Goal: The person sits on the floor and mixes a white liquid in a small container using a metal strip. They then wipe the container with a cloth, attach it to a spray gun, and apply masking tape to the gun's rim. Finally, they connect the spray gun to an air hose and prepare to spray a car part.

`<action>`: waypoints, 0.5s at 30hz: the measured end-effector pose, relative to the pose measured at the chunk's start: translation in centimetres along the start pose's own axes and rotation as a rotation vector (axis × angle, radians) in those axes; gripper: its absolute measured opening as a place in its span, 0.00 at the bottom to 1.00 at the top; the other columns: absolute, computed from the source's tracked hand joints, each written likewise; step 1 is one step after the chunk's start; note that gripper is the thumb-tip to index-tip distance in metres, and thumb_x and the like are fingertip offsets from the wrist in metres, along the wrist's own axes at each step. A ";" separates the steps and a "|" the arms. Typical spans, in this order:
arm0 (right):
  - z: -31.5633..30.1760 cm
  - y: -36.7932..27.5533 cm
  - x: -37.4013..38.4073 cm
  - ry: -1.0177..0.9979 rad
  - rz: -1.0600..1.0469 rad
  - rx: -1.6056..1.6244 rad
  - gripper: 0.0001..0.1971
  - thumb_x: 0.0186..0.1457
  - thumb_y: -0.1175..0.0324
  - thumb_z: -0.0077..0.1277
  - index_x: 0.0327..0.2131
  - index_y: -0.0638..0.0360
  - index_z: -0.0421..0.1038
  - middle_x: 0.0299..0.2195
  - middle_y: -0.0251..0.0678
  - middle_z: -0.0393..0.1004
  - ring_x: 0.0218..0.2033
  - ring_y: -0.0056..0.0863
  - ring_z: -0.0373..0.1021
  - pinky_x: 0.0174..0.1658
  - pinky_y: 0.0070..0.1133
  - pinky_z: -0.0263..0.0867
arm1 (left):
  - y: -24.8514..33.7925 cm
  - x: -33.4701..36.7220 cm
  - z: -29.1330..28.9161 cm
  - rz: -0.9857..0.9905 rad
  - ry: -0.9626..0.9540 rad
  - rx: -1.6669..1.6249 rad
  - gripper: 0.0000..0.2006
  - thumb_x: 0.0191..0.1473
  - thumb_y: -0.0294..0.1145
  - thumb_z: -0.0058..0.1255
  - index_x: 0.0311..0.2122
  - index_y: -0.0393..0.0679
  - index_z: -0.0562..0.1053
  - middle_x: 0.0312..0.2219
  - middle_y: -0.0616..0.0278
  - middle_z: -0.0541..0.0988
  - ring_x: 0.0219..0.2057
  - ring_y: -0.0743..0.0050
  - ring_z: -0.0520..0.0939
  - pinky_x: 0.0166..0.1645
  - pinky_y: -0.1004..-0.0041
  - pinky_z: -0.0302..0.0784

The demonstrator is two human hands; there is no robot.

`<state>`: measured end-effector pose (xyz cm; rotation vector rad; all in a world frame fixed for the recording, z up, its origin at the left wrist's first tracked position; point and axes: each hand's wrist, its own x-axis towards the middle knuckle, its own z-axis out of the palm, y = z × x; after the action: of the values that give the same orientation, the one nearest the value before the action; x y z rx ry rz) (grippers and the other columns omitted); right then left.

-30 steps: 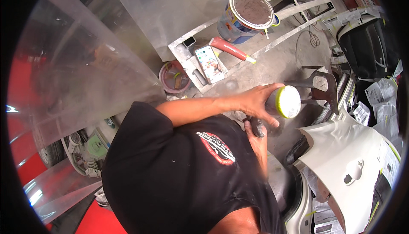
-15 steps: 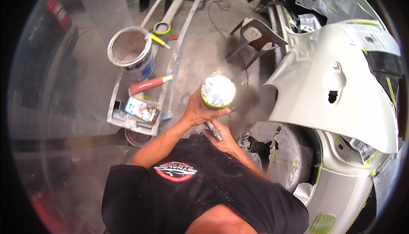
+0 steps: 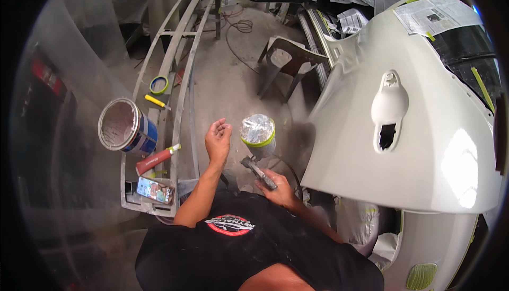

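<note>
My right hand [image 3: 279, 189] is closed around the handle of a spray gun [image 3: 260, 173], in front of my black shirt. On the gun stands a cup [image 3: 259, 147] with a crinkled silvery cover [image 3: 257, 128] on top and yellow-green tape [image 3: 260, 142] around its rim. Just left of the cup, my left hand [image 3: 217, 141] is raised and empty, its fingers loosely bent and partly apart. It does not touch the cup. Part of the gun lies hidden under the cup and behind my right fingers.
At right stands a pale car body panel [image 3: 360, 148] with masking paper [image 3: 438, 15]. At left, a long metal frame [image 3: 183, 52] carries a paint bucket [image 3: 146, 134], tape roll [image 3: 158, 85], yellow cutter [image 3: 155, 100], red tube [image 3: 155, 160] and phone [image 3: 155, 190]. A chair [image 3: 291, 60] stands ahead.
My left hand has let go of the cup and drawn away to the left. The right hand still holds the gun. The whole view has shifted, with the car panel now further left.
</note>
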<state>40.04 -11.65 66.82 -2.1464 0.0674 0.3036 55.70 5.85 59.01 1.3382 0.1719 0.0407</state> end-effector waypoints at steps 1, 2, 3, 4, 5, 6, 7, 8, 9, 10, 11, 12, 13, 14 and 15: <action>0.1 0.9 0.6 0.033 -0.037 -0.019 0.21 0.58 0.57 0.58 0.50 0.59 0.72 0.42 0.49 0.77 0.43 0.50 0.75 0.45 0.34 0.70 | 0.0 0.9 1.4 0.042 0.046 -0.033 0.18 0.61 0.33 0.57 0.50 0.30 0.73 0.39 0.58 0.80 0.39 0.76 0.81 0.45 0.78 0.77; 0.0 0.9 1.1 0.031 -0.055 -0.020 0.21 0.57 0.58 0.59 0.50 0.59 0.72 0.42 0.49 0.77 0.44 0.49 0.75 0.45 0.34 0.70 | -0.3 2.1 2.4 0.042 0.025 -0.075 0.17 0.61 0.34 0.57 0.49 0.30 0.74 0.37 0.59 0.81 0.37 0.77 0.81 0.43 0.78 0.77; -0.3 0.8 1.7 0.033 -0.071 -0.021 0.21 0.57 0.58 0.59 0.50 0.59 0.72 0.42 0.49 0.77 0.44 0.49 0.75 0.46 0.33 0.70 | -0.8 3.5 3.5 0.039 0.000 -0.116 0.17 0.61 0.34 0.57 0.47 0.31 0.74 0.34 0.61 0.81 0.35 0.79 0.80 0.41 0.79 0.77; -0.6 0.7 2.3 0.049 -0.080 -0.021 0.21 0.57 0.58 0.59 0.50 0.58 0.73 0.42 0.48 0.77 0.44 0.49 0.75 0.46 0.33 0.70 | -0.9 5.1 5.0 0.032 -0.043 -0.157 0.16 0.61 0.35 0.57 0.46 0.31 0.75 0.32 0.62 0.81 0.33 0.80 0.80 0.39 0.79 0.77; -1.2 0.6 2.6 0.042 -0.056 -0.010 0.21 0.56 0.59 0.60 0.50 0.59 0.73 0.43 0.47 0.78 0.44 0.48 0.76 0.46 0.33 0.70 | -0.3 6.5 7.0 -0.014 -0.069 -0.113 0.16 0.63 0.41 0.55 0.40 0.34 0.77 0.24 0.67 0.78 0.23 0.83 0.78 0.29 0.79 0.74; -1.6 0.5 3.0 0.074 -0.031 0.028 0.21 0.56 0.59 0.60 0.50 0.58 0.73 0.43 0.47 0.78 0.43 0.48 0.76 0.45 0.33 0.70 | 0.5 8.0 9.0 -0.048 -0.108 -0.072 0.18 0.63 0.44 0.54 0.38 0.34 0.77 0.22 0.68 0.77 0.21 0.83 0.76 0.26 0.79 0.72; -1.8 0.6 3.5 0.095 -0.013 0.068 0.21 0.56 0.59 0.60 0.50 0.58 0.73 0.43 0.47 0.78 0.43 0.48 0.76 0.45 0.33 0.70 | 1.2 9.5 10.7 -0.078 -0.135 -0.027 0.20 0.63 0.46 0.53 0.36 0.35 0.76 0.20 0.69 0.75 0.18 0.84 0.74 0.23 0.78 0.70; -2.0 0.8 3.6 0.126 0.023 0.098 0.21 0.56 0.59 0.60 0.50 0.58 0.74 0.43 0.47 0.78 0.42 0.48 0.76 0.45 0.33 0.70 | 1.5 10.9 13.0 -0.122 -0.176 0.008 0.22 0.64 0.49 0.52 0.34 0.36 0.76 0.18 0.70 0.73 0.15 0.84 0.72 0.20 0.77 0.68; -2.1 1.4 4.4 0.202 0.019 0.146 0.20 0.57 0.58 0.60 0.49 0.58 0.75 0.38 0.46 0.79 0.38 0.38 0.78 0.42 0.29 0.70 | 1.6 12.6 15.2 -0.073 -0.216 0.113 0.28 0.62 0.61 0.47 0.26 0.41 0.71 0.13 0.74 0.65 0.12 0.86 0.66 0.17 0.78 0.62; -2.3 1.0 5.1 0.238 0.163 0.221 0.20 0.57 0.57 0.60 0.49 0.59 0.75 0.36 0.45 0.79 0.36 0.33 0.76 0.41 0.27 0.69 | 1.4 14.3 16.8 -0.075 -0.272 0.102 0.29 0.62 0.62 0.46 0.24 0.42 0.70 0.13 0.74 0.64 0.12 0.86 0.65 0.17 0.78 0.61; -2.6 0.2 6.0 0.263 0.301 0.296 0.20 0.57 0.57 0.61 0.48 0.59 0.75 0.34 0.43 0.78 0.35 0.28 0.75 0.40 0.26 0.69 | 1.1 16.4 18.0 -0.077 -0.315 0.089 0.30 0.61 0.64 0.45 0.22 0.44 0.69 0.13 0.74 0.64 0.12 0.86 0.65 0.17 0.78 0.61; -2.9 -0.6 7.1 0.283 0.435 0.375 0.21 0.57 0.56 0.61 0.48 0.59 0.75 0.33 0.42 0.78 0.33 0.23 0.73 0.40 0.24 0.68 | 0.9 18.1 18.8 -0.079 -0.354 0.077 0.31 0.61 0.65 0.43 0.20 0.45 0.68 0.13 0.74 0.64 0.12 0.86 0.64 0.17 0.79 0.60; -3.2 -1.1 8.2 0.364 0.446 0.448 0.21 0.57 0.54 0.61 0.47 0.61 0.76 0.28 0.34 0.76 0.31 0.17 0.66 0.37 0.22 0.66 | 1.9 19.4 19.6 -0.138 -0.407 0.118 0.33 0.61 0.68 0.41 0.18 0.47 0.65 0.12 0.74 0.62 0.12 0.85 0.64 0.17 0.79 0.59; -3.1 -0.9 9.6 0.460 0.430 0.500 0.21 0.58 0.54 0.61 0.46 0.62 0.77 0.27 0.32 0.76 0.31 0.17 0.67 0.37 0.22 0.66 | 2.2 21.2 20.4 -0.156 -0.440 0.121 0.32 0.62 0.66 0.41 0.18 0.47 0.65 0.12 0.74 0.63 0.13 0.85 0.64 0.17 0.79 0.60; -2.6 -0.1 11.2 0.551 0.411 0.548 0.21 0.58 0.53 0.60 0.46 0.62 0.77 0.27 0.31 0.76 0.30 0.17 0.67 0.36 0.22 0.66 | 2.3 23.2 21.1 -0.173 -0.468 0.124 0.31 0.63 0.64 0.41 0.19 0.46 0.66 0.13 0.74 0.63 0.13 0.85 0.65 0.17 0.79 0.60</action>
<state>51.36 -12.98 65.58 -1.5964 0.8186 -0.0819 81.85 -10.94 63.55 1.4156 -0.1086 -0.4319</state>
